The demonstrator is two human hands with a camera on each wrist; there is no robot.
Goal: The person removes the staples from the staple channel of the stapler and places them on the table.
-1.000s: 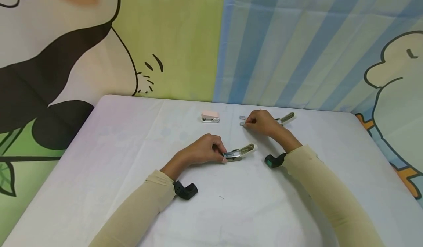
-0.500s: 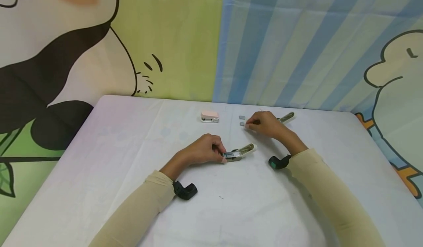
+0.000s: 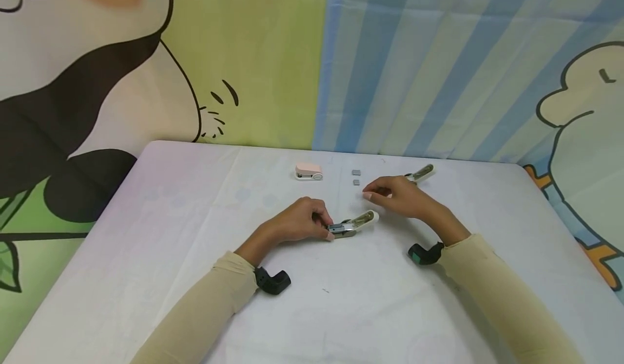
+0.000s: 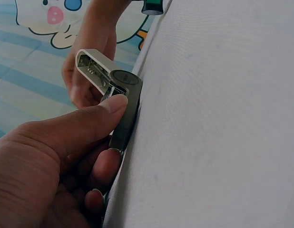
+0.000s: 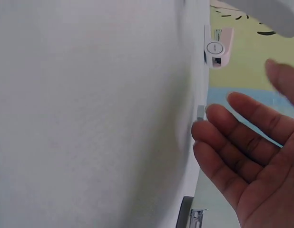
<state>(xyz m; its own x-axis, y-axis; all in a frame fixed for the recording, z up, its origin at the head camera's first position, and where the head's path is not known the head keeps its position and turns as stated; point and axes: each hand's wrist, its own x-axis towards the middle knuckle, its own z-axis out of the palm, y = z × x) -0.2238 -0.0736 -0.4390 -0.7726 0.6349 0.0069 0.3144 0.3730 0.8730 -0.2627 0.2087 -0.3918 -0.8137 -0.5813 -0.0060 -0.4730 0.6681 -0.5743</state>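
Note:
My left hand (image 3: 301, 220) grips the base of a stapler (image 3: 352, 226) low over the table, thumb on one side and fingers on the other. Its white top is swung up and back, baring the metal staple channel, as the left wrist view also shows. My right hand (image 3: 397, 195) is off to the right, just short of two small grey staple strips (image 3: 356, 173) on the cloth. In the right wrist view its fingers (image 5: 251, 142) are gently bent, the thumb stands apart, and nothing lies between them. Behind that hand is a second opened stapler (image 3: 421, 174), partly hidden.
A small pink-and-white stapler (image 3: 309, 171) stands near the table's back edge, left of the staple strips. White cloth covers the table (image 3: 146, 261). A printed curtain (image 3: 390, 66) hangs behind it. Black wrist cameras (image 3: 273, 281) are strapped at both sleeves.
My right hand has drawn back from the nearer staple strip, toward me and slightly right, leaving both strips in place. The left hand keeps its hold on the stapler, nearly unmoved.

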